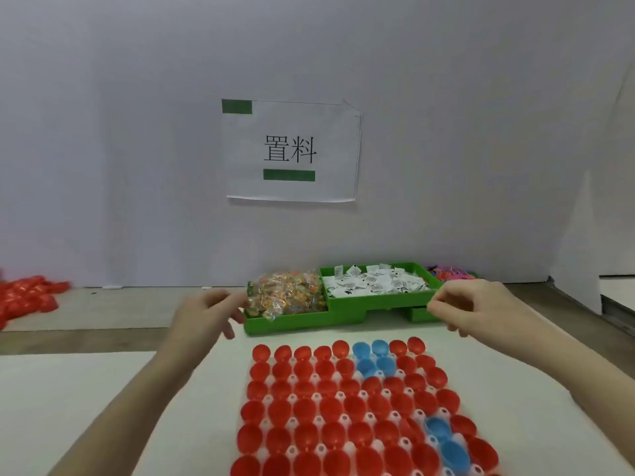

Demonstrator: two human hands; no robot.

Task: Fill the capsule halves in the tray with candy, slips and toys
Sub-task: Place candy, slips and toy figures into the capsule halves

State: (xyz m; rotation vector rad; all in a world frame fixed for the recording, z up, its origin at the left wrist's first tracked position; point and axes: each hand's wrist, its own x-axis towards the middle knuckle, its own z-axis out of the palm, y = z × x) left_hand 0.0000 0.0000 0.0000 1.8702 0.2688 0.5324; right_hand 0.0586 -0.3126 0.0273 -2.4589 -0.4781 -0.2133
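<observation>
Lying nearest the camera on the white table [86,400], the capsule tray [343,412] is taken as the ref. point: a white grid w/ red capsule halves [305,408] seated open side up in nearly every cell, plus a few blue capsule halves [372,359] in its far rows right of centre and more blue near its right front corner. No contents are seen in the halves.

Just behind the tray, a green bin [309,322] is seen; its left compartment is heaped w/ wrapped candy [287,297], its right compartment w/ white printed slips [374,285]. Behind the tray's far right corner, beyond the slips, a 2nd green bin is partly hidden; bright small toys [450,273] show above it, details too blurred to tell.

Left hand [206,312] is held above the table, beyond the tray's far left corner, fingers relaxed and spread, tips at the candy bin's left edge; nothing is held. Right hand [481,309] is raised beyond the tray's far right corner, fingers curled w/ thumb and forefinger close together; whether anything is pinched can't be told.

Far left of the tray, a pile of loose red halves [27,297] lies by the wall. Above and behind the tray, a paper sign [290,151] is taped to the wall.
</observation>
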